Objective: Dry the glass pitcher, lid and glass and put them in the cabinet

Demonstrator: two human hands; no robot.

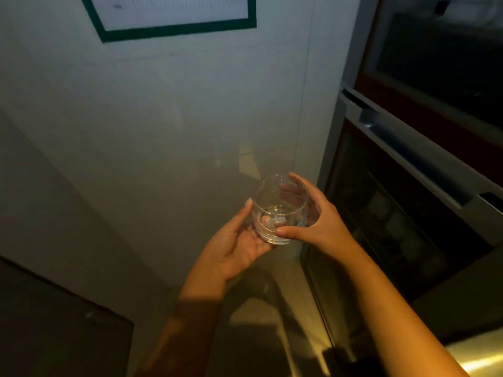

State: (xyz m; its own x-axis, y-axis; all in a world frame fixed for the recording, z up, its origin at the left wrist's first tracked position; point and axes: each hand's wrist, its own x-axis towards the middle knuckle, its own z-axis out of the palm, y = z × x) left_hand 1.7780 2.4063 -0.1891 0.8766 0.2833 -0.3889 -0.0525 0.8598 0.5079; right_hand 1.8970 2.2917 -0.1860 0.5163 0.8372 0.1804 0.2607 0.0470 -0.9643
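A clear drinking glass (275,206) with ridged rings near its base is held up in front of a pale cabinet front (168,126). My right hand (313,216) grips its side, thumb on the near wall and fingers wrapped round the far side. My left hand (239,246) cups the glass from below left, palm up, with its fingers straight along the base. The glass is tilted, mouth pointing away and up. No pitcher, lid or cloth is in view.
A built-in oven (408,213) with a long metal handle (413,156) stands at the right, with another dark appliance (446,58) above it. A green-framed sheet (174,12) hangs on the cabinet front at the top. A dark panel (54,322) lies lower left.
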